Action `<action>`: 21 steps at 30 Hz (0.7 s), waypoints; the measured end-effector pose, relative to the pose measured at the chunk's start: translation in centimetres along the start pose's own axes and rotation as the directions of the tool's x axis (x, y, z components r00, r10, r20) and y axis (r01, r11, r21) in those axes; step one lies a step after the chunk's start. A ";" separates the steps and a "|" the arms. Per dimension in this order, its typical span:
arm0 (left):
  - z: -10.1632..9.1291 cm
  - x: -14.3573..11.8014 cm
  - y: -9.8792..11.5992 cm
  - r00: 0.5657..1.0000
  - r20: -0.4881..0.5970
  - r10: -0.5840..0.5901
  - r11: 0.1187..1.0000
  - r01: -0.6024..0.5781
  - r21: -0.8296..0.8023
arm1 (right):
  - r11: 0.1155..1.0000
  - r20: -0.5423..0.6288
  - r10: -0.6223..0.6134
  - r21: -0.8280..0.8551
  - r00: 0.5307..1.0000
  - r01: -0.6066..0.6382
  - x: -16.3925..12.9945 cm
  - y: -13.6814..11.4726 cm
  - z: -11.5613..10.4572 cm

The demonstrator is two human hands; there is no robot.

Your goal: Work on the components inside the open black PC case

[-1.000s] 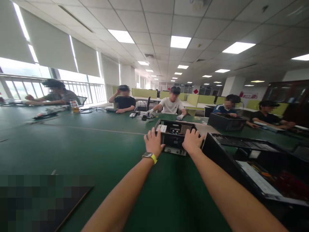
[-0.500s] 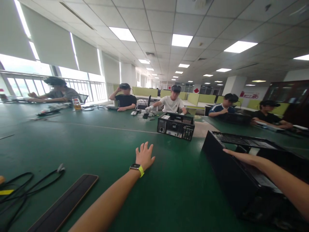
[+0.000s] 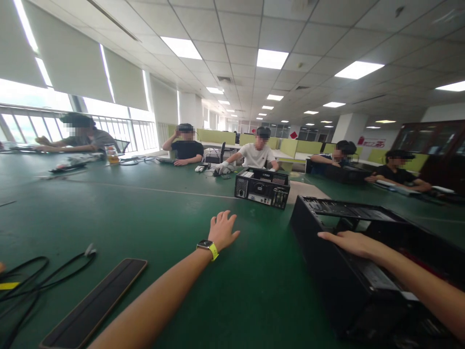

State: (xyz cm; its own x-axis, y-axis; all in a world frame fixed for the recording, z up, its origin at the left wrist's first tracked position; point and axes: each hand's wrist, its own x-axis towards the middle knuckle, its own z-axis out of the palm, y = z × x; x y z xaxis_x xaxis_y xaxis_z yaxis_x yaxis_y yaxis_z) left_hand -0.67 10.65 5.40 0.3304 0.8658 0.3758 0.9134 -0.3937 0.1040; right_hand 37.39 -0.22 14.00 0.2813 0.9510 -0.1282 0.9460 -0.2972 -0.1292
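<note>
Black open computer case (image 3: 337,271): my right hand (image 3: 350,242) rests flat on it, fingers extended; my left hand (image 3: 222,231) hovers above green table (image 3: 145,218), fingers spread.

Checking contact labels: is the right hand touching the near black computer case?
Touching. The head view shows the right hand lying flat on the upper edge of the near black computer case, with no gap visible.

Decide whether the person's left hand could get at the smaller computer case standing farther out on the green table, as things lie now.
Probably yes. The left hand hovers open over bare green table, and nothing lies between it and the smaller computer case; only a forward stretch seems needed.
</note>
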 end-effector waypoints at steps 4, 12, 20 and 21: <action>-2.1 1.1 1.5 0.995 -0.069 0.077 0.996 -0.080 -0.034 | 0.993 0.123 -0.110 0.051 0.986 0.105 -3.3 -4.6 -0.2; -9.5 5.0 7.4 0.940 -0.266 0.214 0.971 -0.235 -0.049 | 0.855 0.442 -0.397 0.497 0.804 0.149 -9.0 -16.6 0.2; -12.8 5.7 13.1 0.914 -0.116 0.388 0.918 -0.394 -0.036 | 0.666 0.423 -0.745 0.516 0.515 0.539 -4.1 -18.5 -0.4; -12.7 5.5 13.5 0.915 -0.068 0.397 0.915 -0.400 -0.040 | 0.697 0.458 -0.713 0.385 0.531 0.605 -3.3 -17.5 -0.1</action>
State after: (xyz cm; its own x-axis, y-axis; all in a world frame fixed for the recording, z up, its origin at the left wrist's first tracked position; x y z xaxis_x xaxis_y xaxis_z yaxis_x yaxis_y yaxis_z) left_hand 10.43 6.24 20.55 0.6490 0.6149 0.4479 0.6942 -0.7196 -0.0180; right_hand 19.87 1.86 16.76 -0.5991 0.6778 -0.4262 0.7678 0.3352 -0.5460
